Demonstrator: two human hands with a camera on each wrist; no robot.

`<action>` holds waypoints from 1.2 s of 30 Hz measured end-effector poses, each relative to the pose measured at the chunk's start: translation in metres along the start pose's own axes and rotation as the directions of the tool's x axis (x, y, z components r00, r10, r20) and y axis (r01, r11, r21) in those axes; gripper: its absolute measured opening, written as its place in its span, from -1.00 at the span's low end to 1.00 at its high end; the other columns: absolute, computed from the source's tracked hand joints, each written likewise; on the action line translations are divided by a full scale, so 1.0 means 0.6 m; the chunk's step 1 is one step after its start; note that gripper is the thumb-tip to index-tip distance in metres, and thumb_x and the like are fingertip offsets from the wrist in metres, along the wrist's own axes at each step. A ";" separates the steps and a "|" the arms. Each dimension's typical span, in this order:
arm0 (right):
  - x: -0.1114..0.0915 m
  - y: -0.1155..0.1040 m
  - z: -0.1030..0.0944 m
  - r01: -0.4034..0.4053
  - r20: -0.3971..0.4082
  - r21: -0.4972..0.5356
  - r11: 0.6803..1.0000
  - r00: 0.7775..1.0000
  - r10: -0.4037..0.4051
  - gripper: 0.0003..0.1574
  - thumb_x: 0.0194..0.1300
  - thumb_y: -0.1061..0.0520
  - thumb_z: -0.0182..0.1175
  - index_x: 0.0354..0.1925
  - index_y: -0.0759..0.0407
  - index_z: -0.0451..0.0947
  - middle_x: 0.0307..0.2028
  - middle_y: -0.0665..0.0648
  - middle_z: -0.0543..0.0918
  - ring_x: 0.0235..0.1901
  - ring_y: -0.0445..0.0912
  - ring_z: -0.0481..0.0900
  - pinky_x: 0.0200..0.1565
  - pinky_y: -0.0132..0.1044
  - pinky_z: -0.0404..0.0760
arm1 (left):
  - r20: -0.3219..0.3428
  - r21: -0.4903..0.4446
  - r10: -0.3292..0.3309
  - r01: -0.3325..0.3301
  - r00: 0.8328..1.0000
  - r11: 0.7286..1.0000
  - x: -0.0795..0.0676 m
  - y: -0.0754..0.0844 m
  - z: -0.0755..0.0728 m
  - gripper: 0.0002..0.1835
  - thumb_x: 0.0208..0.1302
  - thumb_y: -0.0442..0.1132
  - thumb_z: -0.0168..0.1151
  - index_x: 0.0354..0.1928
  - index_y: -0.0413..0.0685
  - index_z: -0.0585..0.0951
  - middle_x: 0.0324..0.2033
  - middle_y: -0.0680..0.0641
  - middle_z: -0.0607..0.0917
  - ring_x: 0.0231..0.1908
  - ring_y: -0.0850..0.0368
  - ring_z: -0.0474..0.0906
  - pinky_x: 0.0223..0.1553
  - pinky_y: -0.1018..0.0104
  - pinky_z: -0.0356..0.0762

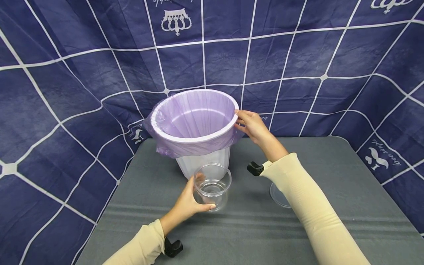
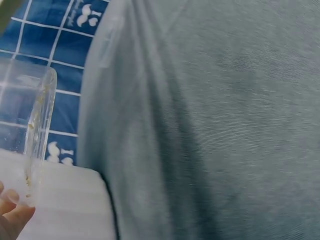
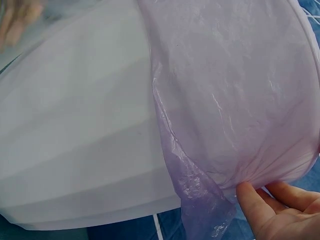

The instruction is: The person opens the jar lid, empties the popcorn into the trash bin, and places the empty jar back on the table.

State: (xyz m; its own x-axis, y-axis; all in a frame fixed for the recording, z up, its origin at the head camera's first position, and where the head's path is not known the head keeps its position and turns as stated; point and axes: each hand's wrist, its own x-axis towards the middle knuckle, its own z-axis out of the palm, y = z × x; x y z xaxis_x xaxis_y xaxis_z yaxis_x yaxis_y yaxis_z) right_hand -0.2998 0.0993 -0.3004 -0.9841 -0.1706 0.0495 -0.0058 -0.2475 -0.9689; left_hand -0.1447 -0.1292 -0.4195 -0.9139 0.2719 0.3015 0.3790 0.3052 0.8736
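My left hand (image 1: 185,202) grips a clear plastic tub (image 1: 215,189) by its side, thumb in front, before the bin. In the left wrist view, small yellowish bits cling to the tub (image 2: 37,115), with fingertips (image 2: 17,212) below it. A white trash bin (image 1: 188,165) stands behind, lined with a translucent purple bag (image 1: 198,149) folded over its rim. At the bin's right edge my right hand (image 1: 253,127) pinches the rim and bag between thumb and fingers. The right wrist view shows the bag (image 3: 235,100) creased at those fingertips (image 3: 247,192).
A clear round lid (image 1: 276,198) lies on the grey table (image 1: 251,235), partly hidden by my right forearm. Blue cloth (image 1: 298,55) with white grid lines hangs behind and at both sides. Dark wrist cameras (image 1: 173,248) sit at both cuffs.
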 end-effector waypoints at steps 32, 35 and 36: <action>-0.001 0.001 0.001 -0.006 0.002 0.003 1.000 1.000 0.006 -0.42 0.30 0.13 0.00 0.14 0.53 0.22 -0.16 0.18 0.40 -0.24 -0.16 0.46 0.00 -0.25 0.42 | 0.112 0.065 -0.116 0.109 0.987 0.992 -0.037 -0.137 0.036 0.11 -0.51 -0.06 0.59 0.14 -0.22 0.13 0.09 -0.21 0.34 0.12 -0.06 0.27 0.10 -0.01 0.16; -0.001 0.002 0.000 -0.008 0.000 0.008 1.000 1.000 0.008 -0.41 0.30 0.13 0.00 0.14 0.54 0.21 -0.13 0.23 0.39 -0.24 -0.16 0.47 0.00 -0.25 0.42 | 0.115 0.071 -0.113 0.105 0.987 0.992 -0.039 -0.139 0.038 0.19 -0.56 -0.06 0.60 0.20 -0.20 0.08 0.10 -0.17 0.33 0.13 -0.04 0.25 0.13 0.01 0.13; -0.002 0.002 0.000 -0.005 -0.003 0.005 1.000 1.000 0.005 -0.41 0.31 0.13 0.00 0.14 0.54 0.21 -0.10 0.25 0.39 -0.23 -0.15 0.47 0.00 -0.25 0.42 | 0.116 0.071 -0.111 0.103 0.987 0.992 -0.039 -0.140 0.039 0.23 -0.57 -0.07 0.61 0.22 -0.19 0.06 0.09 -0.17 0.32 0.13 -0.05 0.25 0.13 0.02 0.13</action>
State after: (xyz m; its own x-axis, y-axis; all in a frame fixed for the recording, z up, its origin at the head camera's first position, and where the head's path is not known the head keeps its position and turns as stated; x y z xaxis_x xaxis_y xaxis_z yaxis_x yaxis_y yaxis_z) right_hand -0.2988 0.0992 -0.3017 -0.9846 -0.1693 0.0435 0.0005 -0.2515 -0.9679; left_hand -0.1516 -0.1401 -0.5087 -0.9271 0.3405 0.1565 0.2923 0.3957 0.8706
